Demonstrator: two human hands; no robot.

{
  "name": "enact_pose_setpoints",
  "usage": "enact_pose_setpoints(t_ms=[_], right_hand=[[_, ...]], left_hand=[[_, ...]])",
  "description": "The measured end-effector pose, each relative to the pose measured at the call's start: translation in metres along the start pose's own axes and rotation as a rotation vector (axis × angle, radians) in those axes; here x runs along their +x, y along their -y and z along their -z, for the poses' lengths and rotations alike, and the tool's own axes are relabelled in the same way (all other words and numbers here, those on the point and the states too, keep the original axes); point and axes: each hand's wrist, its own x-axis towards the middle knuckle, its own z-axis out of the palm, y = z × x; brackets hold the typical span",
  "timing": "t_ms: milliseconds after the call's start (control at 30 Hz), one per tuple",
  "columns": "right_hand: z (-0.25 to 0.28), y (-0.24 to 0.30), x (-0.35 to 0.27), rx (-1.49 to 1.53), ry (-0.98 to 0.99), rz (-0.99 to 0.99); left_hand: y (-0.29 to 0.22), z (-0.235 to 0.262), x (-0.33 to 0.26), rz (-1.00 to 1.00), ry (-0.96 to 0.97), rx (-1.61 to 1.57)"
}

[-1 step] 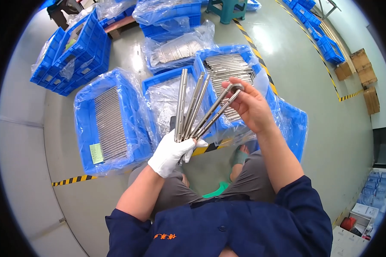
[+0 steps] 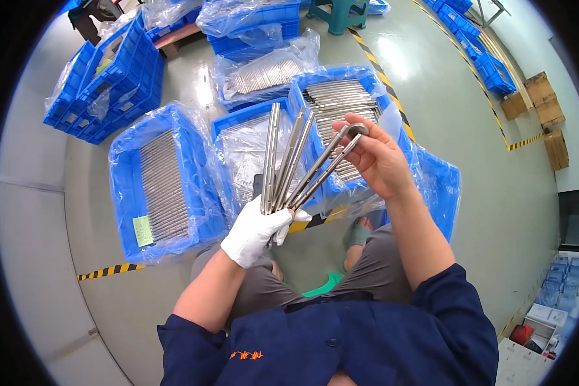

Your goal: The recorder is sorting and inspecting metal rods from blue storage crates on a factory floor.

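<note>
Fingers (image 2: 302, 217) of gloved left hand (image 2: 253, 233) around metal rods (image 2: 271, 154), lower ends mostly hidden

Shiny grey floor (image 2: 489, 193), blue plastic-lined crates (image 2: 126, 190), yellow-and-black tape strips (image 2: 109, 271), green stool (image 2: 336, 17)

Stacked blue crates (image 2: 130, 95), upper left, set on the floor; pinkish-brown pallet (image 2: 177, 37) just beside them. Further blue crates (image 2: 254, 45), top centre, topped with crumpled clear film (image 2: 228, 17). Teal plastic stool (image 2: 336, 18), partly cut off by the upper edge. Yellow-and-black floor tape (image 2: 383, 72), several runs, on grey flooring (image 2: 495, 212). Row of blue bins (image 2: 495, 72), upper right. Brown cardboard boxes (image 2: 543, 101), near the right wall. Red item (image 2: 522, 333), lower right, kind unclear; blue packets (image 2: 563, 283) above it. Pale wall panels (image 2: 32, 219), left.
</note>
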Motion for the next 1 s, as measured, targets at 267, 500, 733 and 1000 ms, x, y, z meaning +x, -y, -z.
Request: enact_pose_setpoints(t_ms=[267, 500, 733, 1000], right_hand=[[-0.002, -0.002, -0.011, -0.396, -0.054, 0.221], [-0.006, -0.020, -0.019, -0.826, -0.073, 0.429], [0.010, 0.023, -0.022, -0.636, 0.224, -0.062], [0.018, 0.033, -0.017, -0.528, 0.184, -0.056]], left_hand=[[0.001, 0.002, 0.003, 0.064, 0.072, 0.005], [0.002, 0.004, -0.002, 0.054, -0.005, 0.002], [-0.011, 0.022, -0.004, 0.097, 0.039, 0.122], [-0.004, 0.022, -0.002, 0.093, 0.089, 0.153]])
